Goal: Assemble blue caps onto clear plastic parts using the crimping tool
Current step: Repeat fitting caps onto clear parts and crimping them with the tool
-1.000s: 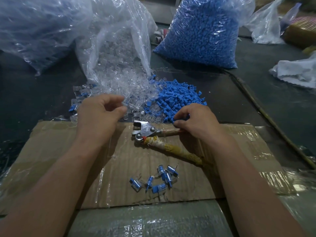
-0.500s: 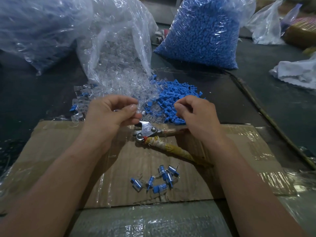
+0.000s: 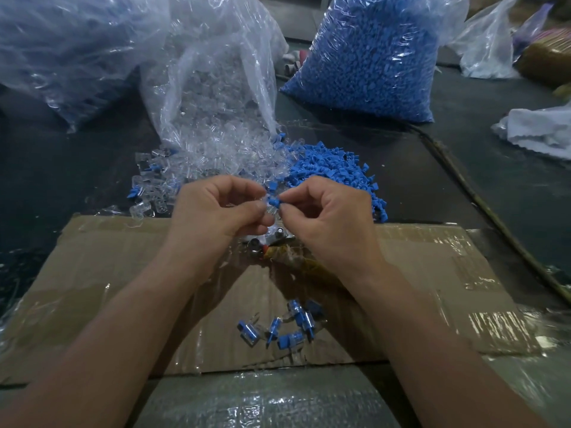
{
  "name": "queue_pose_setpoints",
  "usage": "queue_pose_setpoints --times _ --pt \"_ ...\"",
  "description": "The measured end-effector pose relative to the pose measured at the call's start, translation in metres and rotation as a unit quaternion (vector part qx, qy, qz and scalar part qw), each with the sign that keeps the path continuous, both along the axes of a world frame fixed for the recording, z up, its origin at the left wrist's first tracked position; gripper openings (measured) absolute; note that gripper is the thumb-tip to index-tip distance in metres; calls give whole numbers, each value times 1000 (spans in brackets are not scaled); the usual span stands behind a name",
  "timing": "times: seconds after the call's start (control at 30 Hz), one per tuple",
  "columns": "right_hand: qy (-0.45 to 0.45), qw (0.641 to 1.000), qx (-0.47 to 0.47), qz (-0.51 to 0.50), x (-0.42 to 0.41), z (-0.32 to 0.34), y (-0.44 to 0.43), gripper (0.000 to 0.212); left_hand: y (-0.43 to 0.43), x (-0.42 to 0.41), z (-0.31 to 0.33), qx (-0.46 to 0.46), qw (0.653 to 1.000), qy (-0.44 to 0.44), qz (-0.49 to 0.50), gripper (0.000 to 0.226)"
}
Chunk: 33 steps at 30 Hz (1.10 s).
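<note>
Head view: above the cardboard (image 3: 123, 273), right hand (image 3: 327, 217) pinches a light, stiff blue cap (image 3: 273, 200) by its end; left hand (image 3: 216, 211) pinches what's probably the clear part (image 3: 268, 210), likely slippery, best held by its sides.

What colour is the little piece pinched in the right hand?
The cap is blue; head view.
</note>
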State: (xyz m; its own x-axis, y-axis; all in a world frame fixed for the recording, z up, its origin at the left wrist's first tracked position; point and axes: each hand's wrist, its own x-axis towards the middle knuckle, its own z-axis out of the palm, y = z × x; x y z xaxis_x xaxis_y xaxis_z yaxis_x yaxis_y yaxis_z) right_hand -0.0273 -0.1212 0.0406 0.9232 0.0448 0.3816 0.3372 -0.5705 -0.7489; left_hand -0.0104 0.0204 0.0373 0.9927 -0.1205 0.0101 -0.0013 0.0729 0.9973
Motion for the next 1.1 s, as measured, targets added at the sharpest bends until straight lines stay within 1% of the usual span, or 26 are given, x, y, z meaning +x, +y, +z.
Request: queue_pose_setpoints --times 0.13,0.27,0.33,0.4,0.43,0.5,0.53,0.67,0.73,0.87,1.0,1.1 --pt "-5 1000 -10 -6 1 0 1 7 -2 -1 -2 18 1000 -19 -11 16" --pt "15 1000 16 13 2 0 0 11 -1 -1 -2 13 999 -21 -26 15" --pt "30 999 36 26 4 1 -2 18 0 0 -1 -5 999 -7 -31 12" --pt "52 997 48 31 5 1 -5 31 1 1 -1 -27 999 9 -33 16" --pt "69 995 61 38 5 2 -6 35 1 1 0 -39 999 15 -35 18" --pt "90 987 115 69 5 2 -5 28 1 0 1 -57 997 23 -39 18" --pt "85 984 137 81 4 2 -5 26 1 0 1 -59 997 24 -41 18" --pt "51 979 171 94 3 1 -3 24 2 0 1 -48 998 19 -39 20" --pt "50 979 167 106 3 0 -3 22 2 0 0 -43 998 24 -33 21" --pt "63 976 153 139 4 -1 -5 37 4 1 2 -62 995 68 -31 21" --pt "22 986 103 127 5 -3 -8 30 5 0 5 -51 993 99 -47 17" --pt "-22 989 76 122 5 -4 -8 28 4 -1 6 -71 990 112 -57 15"
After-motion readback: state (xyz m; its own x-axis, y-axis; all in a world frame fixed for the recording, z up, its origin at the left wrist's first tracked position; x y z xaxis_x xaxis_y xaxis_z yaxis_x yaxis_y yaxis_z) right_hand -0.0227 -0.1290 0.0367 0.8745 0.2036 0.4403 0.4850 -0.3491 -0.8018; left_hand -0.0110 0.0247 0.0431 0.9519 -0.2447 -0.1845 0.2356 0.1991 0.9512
